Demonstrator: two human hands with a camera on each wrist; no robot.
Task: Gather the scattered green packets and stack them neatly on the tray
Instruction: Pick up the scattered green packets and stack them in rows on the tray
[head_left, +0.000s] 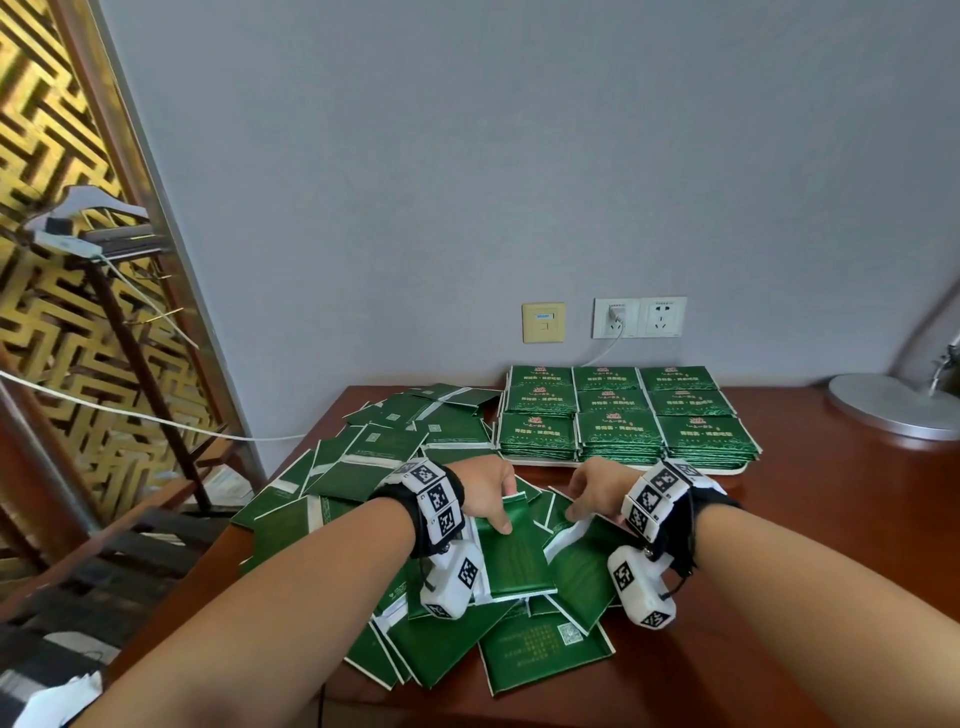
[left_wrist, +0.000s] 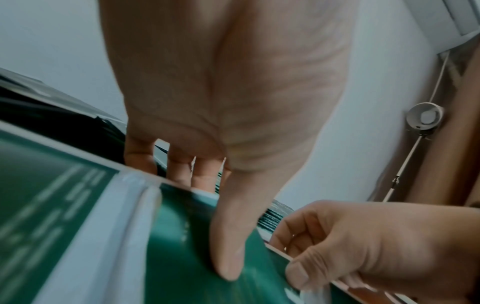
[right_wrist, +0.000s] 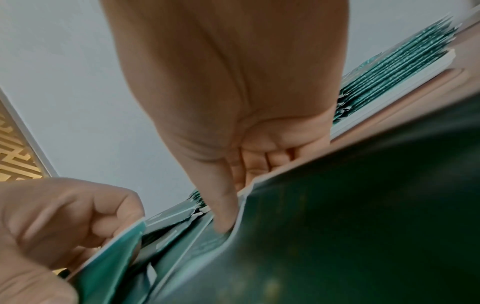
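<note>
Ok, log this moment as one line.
left hand: grips packet | right hand: pinches another packet | tray: nine stacks | loose pile: remains

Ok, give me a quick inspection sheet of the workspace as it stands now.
Surface: brown wooden table.
Job's things: stacked packets in rows on the white tray; loose packets scattered front-left.
Clutter: round lamp base.
Hands: left hand grips a packet; right hand grips another packet.
Cables: white cable at left; charger lead from the wall socket.
Surroundings: grey wall, gold lattice screen.
</note>
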